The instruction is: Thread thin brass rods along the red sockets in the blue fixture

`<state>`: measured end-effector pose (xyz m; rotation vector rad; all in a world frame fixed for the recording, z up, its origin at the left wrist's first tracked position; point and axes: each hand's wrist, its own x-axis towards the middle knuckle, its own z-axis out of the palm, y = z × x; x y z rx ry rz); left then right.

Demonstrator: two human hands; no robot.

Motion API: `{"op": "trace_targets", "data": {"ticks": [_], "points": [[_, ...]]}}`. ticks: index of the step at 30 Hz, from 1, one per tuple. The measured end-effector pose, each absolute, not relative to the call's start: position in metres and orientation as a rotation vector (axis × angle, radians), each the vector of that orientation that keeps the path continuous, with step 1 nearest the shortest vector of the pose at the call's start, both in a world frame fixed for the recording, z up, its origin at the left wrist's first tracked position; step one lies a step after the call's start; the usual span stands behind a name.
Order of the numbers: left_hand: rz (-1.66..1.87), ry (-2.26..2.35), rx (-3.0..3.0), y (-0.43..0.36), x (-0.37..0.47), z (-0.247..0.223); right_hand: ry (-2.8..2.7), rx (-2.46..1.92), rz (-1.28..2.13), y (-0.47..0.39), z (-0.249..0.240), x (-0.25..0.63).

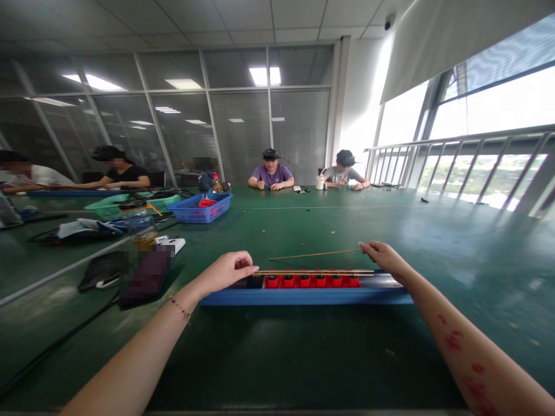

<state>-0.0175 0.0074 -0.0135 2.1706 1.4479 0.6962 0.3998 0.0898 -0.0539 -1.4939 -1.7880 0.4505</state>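
A long blue tray [303, 297] lies crosswise on the table in front of me, with a row of several small red cups [303, 282] in its middle. Two thin wooden sticks [323, 273] stretch side by side over the cups. My left hand [229, 271] is closed at their left ends, thumb and fingers pinched there. Beyond the tray, my right hand [384, 257] pinches the right end of another thin wooden stick [314, 255], which points left and slopes slightly down. A dark piece [255, 281] sits in the tray just left of the cups.
To the left are a dark phone-like object [147, 274], a black pouch [102, 270], a jar [141, 225] with amber liquid, a blue basket [202, 209] and a green basket [113, 206]. Several people sit around the green table [281, 358]. A black cable [60, 344] runs along the left.
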Motion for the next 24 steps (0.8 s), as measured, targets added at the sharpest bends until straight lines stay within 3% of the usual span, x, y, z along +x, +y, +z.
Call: {"op": "trace_targets", "data": {"ticks": [7, 12, 24], "points": [[0.666, 1.484, 2.467, 0.002, -0.012, 0.005, -2.258, -1.418, 0.377, 0.11, -0.049, 0.372], [0.423, 1.403, 2.543, 0.007, -0.006, 0.021, -2.513, -1.41, 0.283, 0.12, -0.049, 0.354], [0.158, 1.279, 2.55, 0.017, 0.009, 0.038, -2.495, -1.452, 0.358, 0.129, -0.061, 0.358]]}}
